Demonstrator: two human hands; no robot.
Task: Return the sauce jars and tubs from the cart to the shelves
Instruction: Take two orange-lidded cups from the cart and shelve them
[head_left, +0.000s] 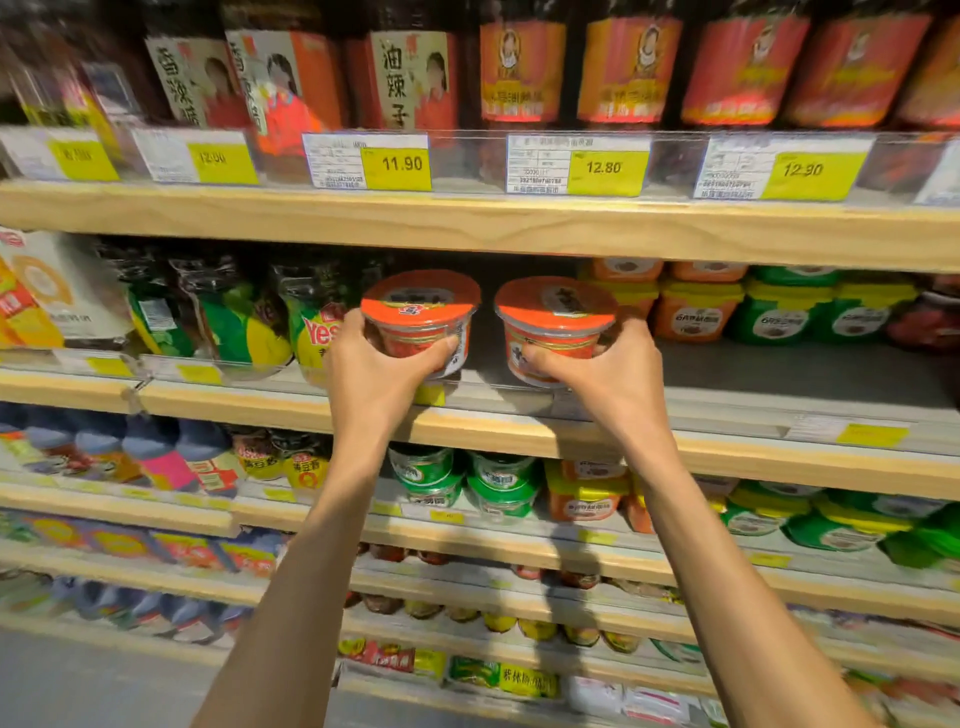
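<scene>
My left hand (379, 374) grips a round red sauce tub (421, 312) with an orange-red lid, fingers curled round its side. My right hand (597, 374) grips a second, matching red tub (553, 319) the same way. Both tubs are held side by side, upright, at the front of the second shelf (519, 431), in a gap between green packets and orange tubs. Whether their bases touch the shelf is hidden by my hands. The cart is out of view.
Green and yellow packets (234, 322) stand left of the gap, orange and green lidded tubs (737, 312) right of it. Jars with red labels (519, 73) fill the shelf above behind price tags (397, 163). Lower shelves hold green tubs (498, 483) and pouches.
</scene>
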